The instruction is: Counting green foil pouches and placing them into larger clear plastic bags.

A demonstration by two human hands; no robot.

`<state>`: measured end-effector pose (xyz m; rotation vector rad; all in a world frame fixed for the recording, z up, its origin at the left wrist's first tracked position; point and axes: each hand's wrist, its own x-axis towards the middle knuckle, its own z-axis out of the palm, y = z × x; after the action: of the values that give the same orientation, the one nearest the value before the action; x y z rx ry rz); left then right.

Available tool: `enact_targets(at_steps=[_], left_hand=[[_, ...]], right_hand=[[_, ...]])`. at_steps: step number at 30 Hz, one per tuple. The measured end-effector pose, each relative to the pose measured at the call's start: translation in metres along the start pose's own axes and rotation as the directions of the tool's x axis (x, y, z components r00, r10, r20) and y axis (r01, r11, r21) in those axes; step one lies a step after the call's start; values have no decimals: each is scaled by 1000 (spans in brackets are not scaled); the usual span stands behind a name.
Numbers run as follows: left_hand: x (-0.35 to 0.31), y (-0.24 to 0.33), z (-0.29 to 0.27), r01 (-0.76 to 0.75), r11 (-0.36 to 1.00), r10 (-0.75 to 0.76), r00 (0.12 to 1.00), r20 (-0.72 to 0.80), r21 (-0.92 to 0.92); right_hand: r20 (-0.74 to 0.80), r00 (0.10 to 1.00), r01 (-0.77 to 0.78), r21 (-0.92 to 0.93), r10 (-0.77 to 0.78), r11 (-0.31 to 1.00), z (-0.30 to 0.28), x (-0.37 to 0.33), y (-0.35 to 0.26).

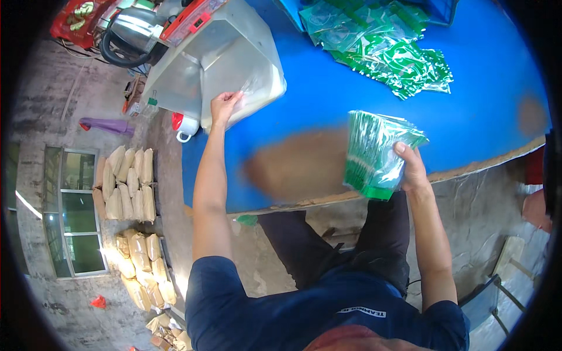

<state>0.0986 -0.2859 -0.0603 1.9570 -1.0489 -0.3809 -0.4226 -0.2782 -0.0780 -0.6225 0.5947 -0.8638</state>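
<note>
My right hand (413, 168) grips a thick stack of green-and-clear plastic bags (380, 152) over the near edge of the blue table (316, 111), thumb on top. The stack is slightly fanned, its solid green ends toward me. On the left, my left hand (227, 107) reaches to the open side of a translucent plastic bin (243, 47). Its fingers are pinched on a piece of clear plastic film (250, 88); the film's full shape is hard to make out. Pale, flat material (266, 88) lies in the bin below it.
Loose green-and-clear bags (392, 55) lie heaped at the table's far side, by a blue crate (439, 11). A white mug (186, 127) with red stands beside the bin, a kettle (132, 32) behind. Brown paper sacks (126, 184) are stacked left. A chair (486, 301) stands right.
</note>
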Motion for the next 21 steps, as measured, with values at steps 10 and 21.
enact_targets(at_steps=[10,21], left_hand=[[13,-1,-25,58,995,-53,996,-70,76],[-113,142,-27,-466,722,583,807,-89,511]], right_hand=[[-28,1000,16,49,-15,999,9,4,9],[-28,999,26,92,-24,995,-7,10,9]])
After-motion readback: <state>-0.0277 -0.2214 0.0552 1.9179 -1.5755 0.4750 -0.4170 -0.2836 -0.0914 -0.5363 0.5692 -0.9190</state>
